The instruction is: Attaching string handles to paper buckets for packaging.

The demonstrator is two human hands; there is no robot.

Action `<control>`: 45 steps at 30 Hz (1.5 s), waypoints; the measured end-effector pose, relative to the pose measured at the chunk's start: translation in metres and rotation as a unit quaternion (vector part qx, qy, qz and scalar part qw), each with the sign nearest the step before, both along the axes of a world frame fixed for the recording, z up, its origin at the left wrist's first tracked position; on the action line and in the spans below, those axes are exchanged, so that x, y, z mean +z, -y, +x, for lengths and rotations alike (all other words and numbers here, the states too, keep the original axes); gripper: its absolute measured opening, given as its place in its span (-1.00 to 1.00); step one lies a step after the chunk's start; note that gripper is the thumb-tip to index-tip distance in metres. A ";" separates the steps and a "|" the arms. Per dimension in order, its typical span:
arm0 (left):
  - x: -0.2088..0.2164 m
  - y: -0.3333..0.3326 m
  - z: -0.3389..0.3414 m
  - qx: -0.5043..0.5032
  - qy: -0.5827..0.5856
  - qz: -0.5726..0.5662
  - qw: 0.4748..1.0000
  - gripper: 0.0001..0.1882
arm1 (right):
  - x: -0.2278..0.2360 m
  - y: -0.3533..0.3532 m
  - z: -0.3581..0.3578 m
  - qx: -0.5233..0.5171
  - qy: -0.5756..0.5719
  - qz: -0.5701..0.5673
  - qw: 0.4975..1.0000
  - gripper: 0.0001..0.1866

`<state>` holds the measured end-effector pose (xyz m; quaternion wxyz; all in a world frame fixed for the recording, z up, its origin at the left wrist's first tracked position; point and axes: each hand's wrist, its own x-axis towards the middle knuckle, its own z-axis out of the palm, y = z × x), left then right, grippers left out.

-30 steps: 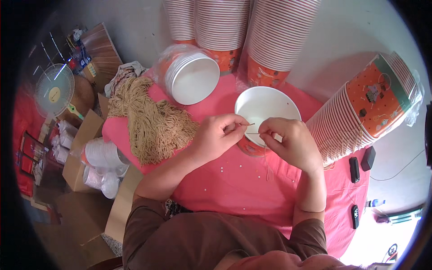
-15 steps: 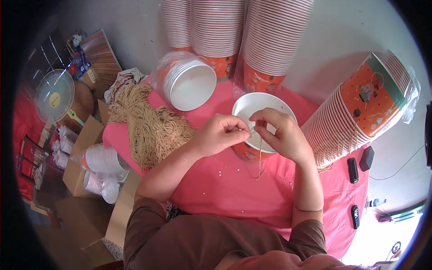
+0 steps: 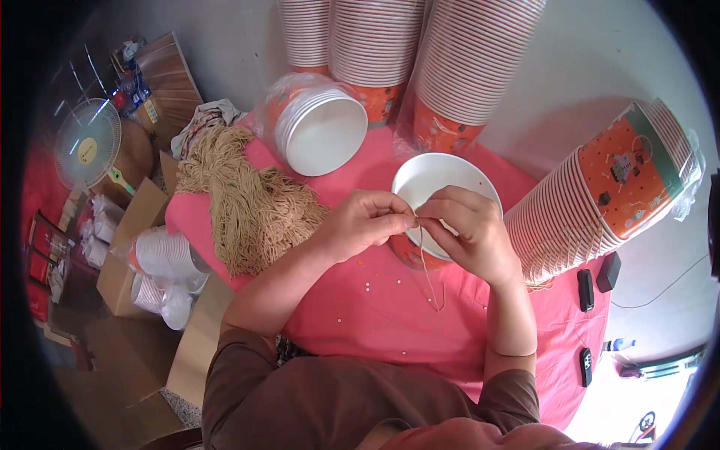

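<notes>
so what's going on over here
A person is working a thin tan cord with the left hand and right hand, which pinch it close together at the near rim of a white-lined orange bucket. One loop of cord dangles below. A bundle of similar cords lies to the left on the pink tablecloth, and a leaning stack of buckets is at the right.

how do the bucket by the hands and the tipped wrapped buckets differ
The bucket stands upright; the wrapped buckets lie tipped over. The bucket looks unwrapped; the wrapped buckets sit nested in clear plastic. Both are white inside, orange outside.
</notes>
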<state>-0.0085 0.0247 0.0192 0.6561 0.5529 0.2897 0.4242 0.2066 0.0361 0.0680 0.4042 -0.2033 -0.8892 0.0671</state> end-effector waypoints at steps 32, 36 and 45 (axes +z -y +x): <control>0.000 0.010 0.000 -0.020 0.044 -0.002 0.999 -0.89 | 0.003 0.010 -0.002 -0.024 0.042 -0.047 0.998 -0.89; -0.001 0.009 -0.001 -0.026 0.057 -0.007 0.998 -0.88 | 0.002 0.010 -0.003 -0.026 0.044 -0.046 0.998 -0.89; -0.005 0.012 0.004 0.023 0.051 0.054 0.997 -0.88 | 0.000 0.010 -0.004 -0.015 0.041 -0.067 0.997 -0.89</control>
